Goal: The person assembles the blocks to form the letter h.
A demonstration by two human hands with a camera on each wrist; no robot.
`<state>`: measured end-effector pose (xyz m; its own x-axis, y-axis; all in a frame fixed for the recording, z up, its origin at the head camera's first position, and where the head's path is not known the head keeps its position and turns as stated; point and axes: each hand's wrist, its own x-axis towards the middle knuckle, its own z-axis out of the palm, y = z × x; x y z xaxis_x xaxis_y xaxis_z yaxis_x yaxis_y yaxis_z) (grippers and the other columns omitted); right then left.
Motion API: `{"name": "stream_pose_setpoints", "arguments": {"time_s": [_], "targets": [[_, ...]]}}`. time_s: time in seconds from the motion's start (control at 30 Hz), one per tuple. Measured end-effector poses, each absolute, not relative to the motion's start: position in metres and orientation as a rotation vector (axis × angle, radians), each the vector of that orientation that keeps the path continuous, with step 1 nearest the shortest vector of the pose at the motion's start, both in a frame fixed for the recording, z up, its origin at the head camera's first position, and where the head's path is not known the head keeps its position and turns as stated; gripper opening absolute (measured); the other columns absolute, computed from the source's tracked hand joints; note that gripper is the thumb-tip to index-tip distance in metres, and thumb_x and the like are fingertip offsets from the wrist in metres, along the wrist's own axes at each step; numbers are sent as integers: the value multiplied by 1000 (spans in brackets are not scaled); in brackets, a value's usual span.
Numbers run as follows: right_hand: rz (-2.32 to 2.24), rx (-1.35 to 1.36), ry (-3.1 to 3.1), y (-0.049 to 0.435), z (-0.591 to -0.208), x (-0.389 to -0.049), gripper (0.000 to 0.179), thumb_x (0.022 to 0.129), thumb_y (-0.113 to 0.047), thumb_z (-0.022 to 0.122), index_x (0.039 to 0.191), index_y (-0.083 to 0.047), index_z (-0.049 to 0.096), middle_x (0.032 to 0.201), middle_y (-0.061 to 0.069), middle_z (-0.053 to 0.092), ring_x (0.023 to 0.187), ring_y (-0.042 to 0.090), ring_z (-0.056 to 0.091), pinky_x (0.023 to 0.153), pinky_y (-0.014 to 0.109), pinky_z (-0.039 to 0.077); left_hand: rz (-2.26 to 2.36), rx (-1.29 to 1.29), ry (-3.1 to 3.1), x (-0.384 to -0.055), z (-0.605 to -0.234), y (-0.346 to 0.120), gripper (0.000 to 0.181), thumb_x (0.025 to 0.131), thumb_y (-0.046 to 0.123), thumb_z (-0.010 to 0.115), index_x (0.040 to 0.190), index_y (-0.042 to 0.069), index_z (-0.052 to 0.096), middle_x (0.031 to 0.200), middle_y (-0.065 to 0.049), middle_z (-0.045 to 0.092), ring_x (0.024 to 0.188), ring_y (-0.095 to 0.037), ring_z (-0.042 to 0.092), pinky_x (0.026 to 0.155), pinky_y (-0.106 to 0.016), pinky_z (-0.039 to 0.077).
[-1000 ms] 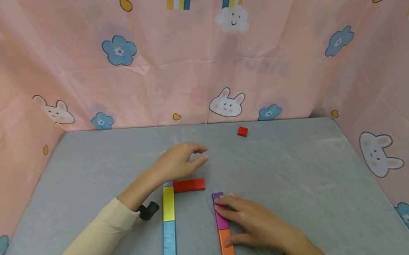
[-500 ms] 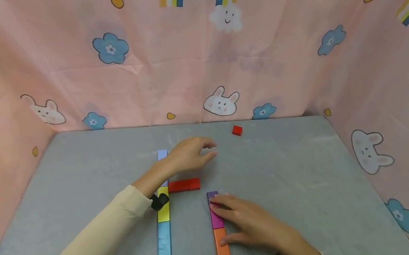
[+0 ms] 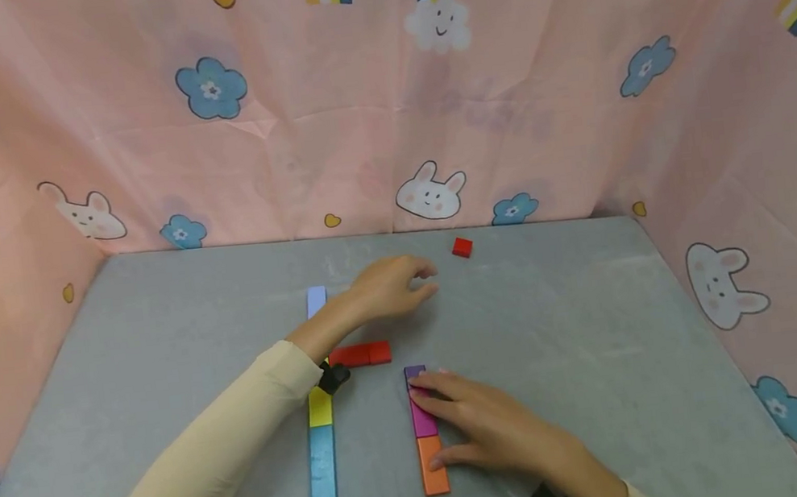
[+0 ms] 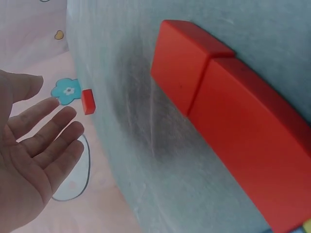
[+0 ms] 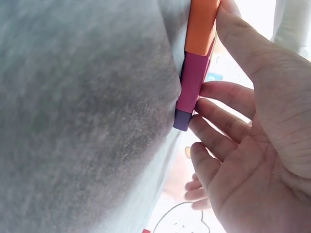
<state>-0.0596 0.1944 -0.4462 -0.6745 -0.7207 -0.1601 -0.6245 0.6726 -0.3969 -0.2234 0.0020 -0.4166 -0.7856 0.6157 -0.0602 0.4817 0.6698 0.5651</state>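
My left hand [image 3: 391,286] is above the table with nothing in it, fingers loosely bent and short of a small red block [image 3: 462,247] near the back edge. That same block [image 4: 88,101] shows beyond the fingertips in the left wrist view. My right hand [image 3: 493,425] rests its fingertips and thumb along a row made of a purple block [image 3: 415,371], a magenta block [image 3: 424,424] and an orange block [image 3: 434,475]. In the right wrist view its fingers lie fairly straight along the side of the magenta block [image 5: 193,80].
Left of the right hand runs a column of a lavender block [image 3: 315,299], a yellow block [image 3: 320,409] and a light blue block [image 3: 323,469], partly under the left forearm. Two red blocks [image 3: 359,355] stick out rightward from it. A pink printed curtain [image 3: 315,152] surrounds the grey table [image 3: 582,326].
My left hand has moved to the right and slightly away, toward the small red block. The right hand stays on its row, and the blocks have not moved on the table.
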Motion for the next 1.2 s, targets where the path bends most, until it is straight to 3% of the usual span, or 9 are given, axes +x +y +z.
{"name": "stream_pose_setpoints", "arguments": {"time_s": [0.43,0.83,1.07,1.2], "targets": [[-438,-1086,2578,192,-445,-60,79,93,-60,71,155,-13,55,168,1,45,154,27,47,123,49,47,773,883,2703,-249,-430,32,48,104,24,68,147,3,60,143,-14,68,132,-29,65,112,-47,57],[-450,-1161,2603,190,-448,-58,78,93,-58,74,153,-10,57,166,3,47,150,24,51,120,45,51,530,1011,2736,-273,-443,62,46,107,22,61,150,7,56,150,-10,60,139,-24,59,117,-40,53],[-460,-1118,2607,194,-445,-57,79,95,-61,69,154,-10,55,166,3,46,150,23,51,118,46,52,348,1091,2679,-279,-445,80,56,109,24,57,160,5,44,169,-12,42,159,-26,39,134,-38,32],[-459,-1119,2606,194,-446,-58,80,95,-61,68,155,-10,54,166,2,45,151,22,51,119,45,52,259,1116,2678,-278,-445,82,58,110,25,55,162,4,40,171,-12,39,162,-26,34,136,-37,26]]}}
